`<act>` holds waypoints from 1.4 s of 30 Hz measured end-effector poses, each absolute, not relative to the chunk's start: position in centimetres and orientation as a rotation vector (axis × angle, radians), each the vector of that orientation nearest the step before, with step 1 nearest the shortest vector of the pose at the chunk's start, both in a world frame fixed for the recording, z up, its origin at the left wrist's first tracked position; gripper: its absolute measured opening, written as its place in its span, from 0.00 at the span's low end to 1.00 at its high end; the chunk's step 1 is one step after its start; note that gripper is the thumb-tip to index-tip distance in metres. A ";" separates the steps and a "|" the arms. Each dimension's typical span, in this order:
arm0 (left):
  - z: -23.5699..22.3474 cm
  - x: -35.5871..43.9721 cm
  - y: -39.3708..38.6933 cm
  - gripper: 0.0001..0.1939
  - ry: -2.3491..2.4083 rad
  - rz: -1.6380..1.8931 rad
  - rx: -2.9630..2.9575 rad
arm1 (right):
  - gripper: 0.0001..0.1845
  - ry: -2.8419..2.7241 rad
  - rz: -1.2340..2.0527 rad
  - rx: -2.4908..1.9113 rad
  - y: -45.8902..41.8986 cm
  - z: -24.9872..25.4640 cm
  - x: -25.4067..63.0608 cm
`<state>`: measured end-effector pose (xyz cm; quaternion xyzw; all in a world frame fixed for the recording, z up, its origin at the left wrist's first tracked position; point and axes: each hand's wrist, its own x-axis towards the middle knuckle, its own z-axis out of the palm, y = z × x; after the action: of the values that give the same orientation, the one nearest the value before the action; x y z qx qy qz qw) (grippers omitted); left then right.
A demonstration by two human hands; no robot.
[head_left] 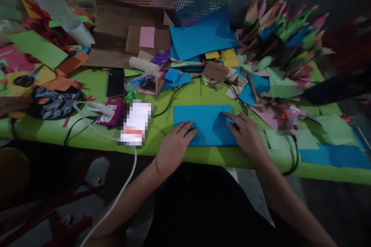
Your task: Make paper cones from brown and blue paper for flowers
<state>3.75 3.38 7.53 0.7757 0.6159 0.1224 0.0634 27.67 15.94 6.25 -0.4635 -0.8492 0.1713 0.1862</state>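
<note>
Head view: a blue sheet (pixel 207 121) lies flat near the front edge of a green table (pixel 214 94), its long sides running left to right. The left hand (pixel 176 144) is palm down over its lower left corner, open, fingers together and nearly straight, gripping nothing. The right hand (pixel 249 135) is at the sheet's right side, also palm down and open, fingers slightly bent and a little apart, touching the sheet without grasping it.

To the left are a bright, pixelated phone (pixel 136 123) with a white cable (pixel 127 177), a purple socket block (pixel 110 114) with a white plug in it, and behind that a dark phone (pixel 115 83). To the right, a pink glue gun (pixel 292 117) shows a small red light, near pale green paper (pixel 304 139) and blue scraps (pixel 336 156).

Behind the sheet are mixed scraps (pixel 216 71), a pale roll (pixel 144 65), wide brown paper (pixel 113 27) with a pink note (pixel 147 37) on it, and a bigger blue piece (pixel 203 40). Pointed, colourful paper bundles (pixel 290 38) crowd the back right. At far left, another person's hand (pixel 14 106) is beside a dark patterned round item (pixel 55 102).
</note>
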 end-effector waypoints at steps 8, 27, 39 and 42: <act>6.8 4.7 2.6 0.29 1.826 0.369 2.460 | 0.22 -2.403 0.467 -1.351 16.0 6.6 27.5; 6.3 3.9 2.7 0.33 1.785 0.228 2.620 | 0.35 -2.672 0.376 -0.755 5.4 7.2 24.8; 6.6 3.4 2.4 0.37 1.771 0.185 2.633 | 0.40 -2.790 0.010 -1.108 6.9 5.5 32.4; 6.6 2.2 0.5 0.34 1.828 0.170 2.622 | 0.42 -2.794 -0.024 -1.097 6.6 5.3 32.3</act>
<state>2.23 0.49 6.60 0.8189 0.5707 0.0530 -0.0296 32.33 6.60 5.30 -0.3645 -0.9285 -0.0080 0.0701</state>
